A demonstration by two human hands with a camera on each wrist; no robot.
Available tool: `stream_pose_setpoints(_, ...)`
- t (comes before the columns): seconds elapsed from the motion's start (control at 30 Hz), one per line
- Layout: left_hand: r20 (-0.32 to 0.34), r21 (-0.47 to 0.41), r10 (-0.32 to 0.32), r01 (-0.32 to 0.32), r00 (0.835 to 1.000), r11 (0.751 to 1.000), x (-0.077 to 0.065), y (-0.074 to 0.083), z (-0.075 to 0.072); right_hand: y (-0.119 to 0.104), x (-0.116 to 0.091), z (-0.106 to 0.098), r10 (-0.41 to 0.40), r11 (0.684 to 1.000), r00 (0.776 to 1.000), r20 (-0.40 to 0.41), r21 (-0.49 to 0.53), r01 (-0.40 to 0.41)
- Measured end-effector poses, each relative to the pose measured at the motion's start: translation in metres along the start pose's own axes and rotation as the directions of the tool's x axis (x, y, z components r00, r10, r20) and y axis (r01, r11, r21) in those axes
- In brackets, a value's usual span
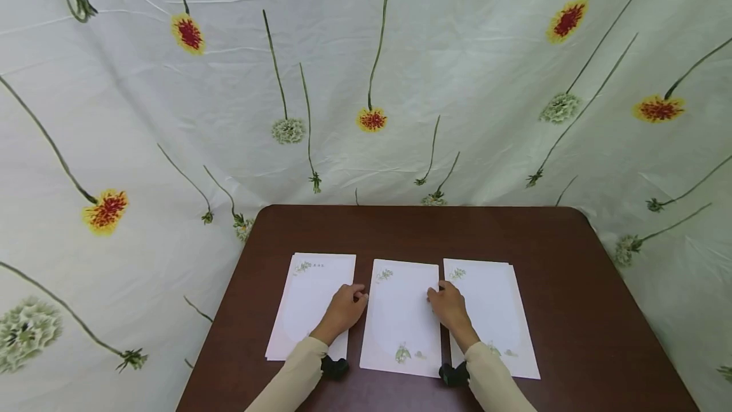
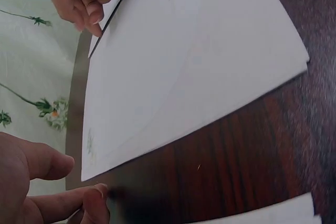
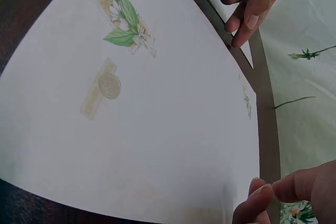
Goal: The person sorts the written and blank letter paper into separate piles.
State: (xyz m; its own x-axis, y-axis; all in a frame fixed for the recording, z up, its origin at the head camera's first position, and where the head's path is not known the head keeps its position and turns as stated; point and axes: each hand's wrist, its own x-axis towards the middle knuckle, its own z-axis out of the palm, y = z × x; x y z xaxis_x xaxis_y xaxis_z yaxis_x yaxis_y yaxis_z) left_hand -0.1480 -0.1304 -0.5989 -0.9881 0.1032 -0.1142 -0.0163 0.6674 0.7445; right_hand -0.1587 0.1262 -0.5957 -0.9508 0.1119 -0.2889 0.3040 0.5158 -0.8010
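Note:
In the head view, a middle stack of white printed paper (image 1: 400, 316) lies between my hands. My left hand (image 1: 344, 308) is beside its left edge and partly over the left paper stack (image 1: 311, 291). The left wrist view shows the left thumb (image 2: 55, 164) apart from the bent fingers. My right hand (image 1: 450, 310) is at the middle stack's right edge, beside the right paper stack (image 1: 488, 297). Its fingers (image 3: 252, 200) are loosely bent in the right wrist view, close to the paper's edge. Whether they touch the edge is unclear. Neither hand visibly holds anything.
All three stacks lie on a dark brown table (image 1: 577, 310), with narrow gaps between them. Behind it hangs a pale cloth (image 1: 400, 56) printed with flowers. Each wrist wears a black device, one by the left cuff (image 1: 334, 368) and one by the right cuff (image 1: 454, 374).

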Motion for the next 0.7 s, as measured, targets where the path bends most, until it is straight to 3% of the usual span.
stream_pose_setpoints(0.3, 0.024, -0.035, -0.004, 0.005, 1.000, 0.999, 0.005, 0.000, 0.011, -0.002, -0.007, 0.001, 0.014, 0.998, 1.000, 0.008, 0.058, -0.014)
stream_pose_setpoints(0.47, 0.042, -0.090, -0.040, 0.044, 0.998, 0.995, 0.007, 0.001, 0.013, -0.001, -0.008, 0.003, 0.037, 0.994, 0.999, 0.018, 0.107, -0.039)
stream_pose_setpoints(0.7, 0.055, -0.201, -0.084, 0.093, 0.995, 0.975, 0.007, 0.003, 0.013, 0.000, -0.005, 0.003, 0.033, 0.992, 0.998, -0.054, 0.127, -0.026)
